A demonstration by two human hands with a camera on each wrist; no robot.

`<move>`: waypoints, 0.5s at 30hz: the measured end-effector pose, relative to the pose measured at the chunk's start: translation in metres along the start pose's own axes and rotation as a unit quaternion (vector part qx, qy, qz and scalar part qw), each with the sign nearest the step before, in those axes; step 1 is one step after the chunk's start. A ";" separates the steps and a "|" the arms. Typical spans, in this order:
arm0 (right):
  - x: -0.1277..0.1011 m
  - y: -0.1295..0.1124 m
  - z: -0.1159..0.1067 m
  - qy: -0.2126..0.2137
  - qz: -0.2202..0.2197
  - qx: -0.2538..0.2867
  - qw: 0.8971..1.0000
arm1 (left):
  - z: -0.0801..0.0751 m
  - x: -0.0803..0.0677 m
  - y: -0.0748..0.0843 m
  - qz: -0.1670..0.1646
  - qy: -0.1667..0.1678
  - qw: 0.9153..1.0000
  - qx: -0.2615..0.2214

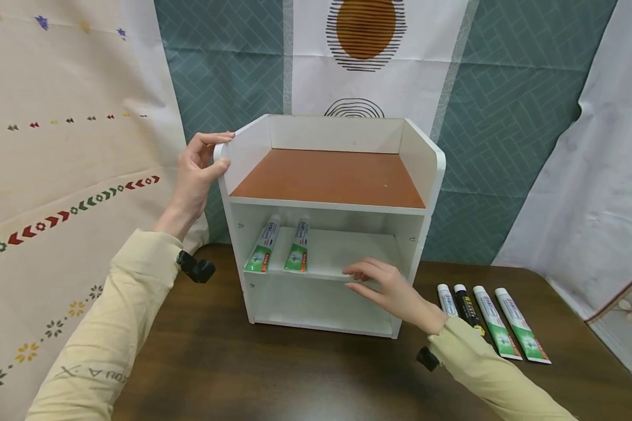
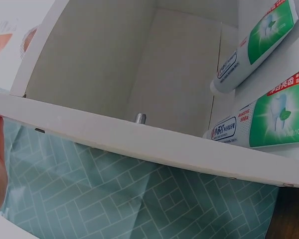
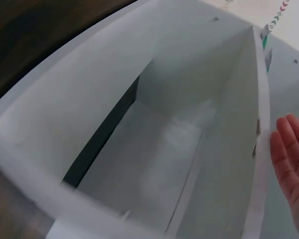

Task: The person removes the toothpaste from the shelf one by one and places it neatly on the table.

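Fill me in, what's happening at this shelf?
A person holds the top left corner of a small white shelf unit with the left hand. The right hand rests open at the front edge of the middle shelf. Two toothpaste tubes lie on that shelf. Four more tubes lie in a row on the brown table, right of the unit.

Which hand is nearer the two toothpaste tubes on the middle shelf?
Right. The right hand rests at the middle shelf's front edge beside the toothpaste tubes; the left hand grips the white rack higher up.
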State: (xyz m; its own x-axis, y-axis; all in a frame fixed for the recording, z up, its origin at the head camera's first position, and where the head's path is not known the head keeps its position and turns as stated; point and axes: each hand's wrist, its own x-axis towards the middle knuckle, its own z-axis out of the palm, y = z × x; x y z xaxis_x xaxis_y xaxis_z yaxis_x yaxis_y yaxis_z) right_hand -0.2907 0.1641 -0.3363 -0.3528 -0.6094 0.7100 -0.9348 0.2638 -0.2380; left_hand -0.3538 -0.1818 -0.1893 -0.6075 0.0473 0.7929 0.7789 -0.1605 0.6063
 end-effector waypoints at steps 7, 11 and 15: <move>0.030 -0.002 0.019 -0.019 0.049 0.018 0.998 | -0.002 0.000 -0.001 0.005 0.004 1.000 0.001; 0.045 -0.004 0.029 -0.034 0.089 0.019 0.995 | -0.001 0.000 0.000 0.001 0.004 1.000 0.001; 0.058 -0.006 0.037 -0.054 0.132 0.002 0.990 | 0.001 -0.001 0.000 -0.004 0.004 1.000 0.003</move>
State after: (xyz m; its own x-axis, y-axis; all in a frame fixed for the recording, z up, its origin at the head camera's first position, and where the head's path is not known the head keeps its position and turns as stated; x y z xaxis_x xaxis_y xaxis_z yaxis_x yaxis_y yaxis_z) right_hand -0.3071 0.0992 -0.3183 -0.5870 -0.5961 0.5478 -0.8095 0.4222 -0.4081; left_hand -0.3529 -0.1812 -0.1900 -0.6143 0.0410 0.7880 0.7754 -0.1537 0.6124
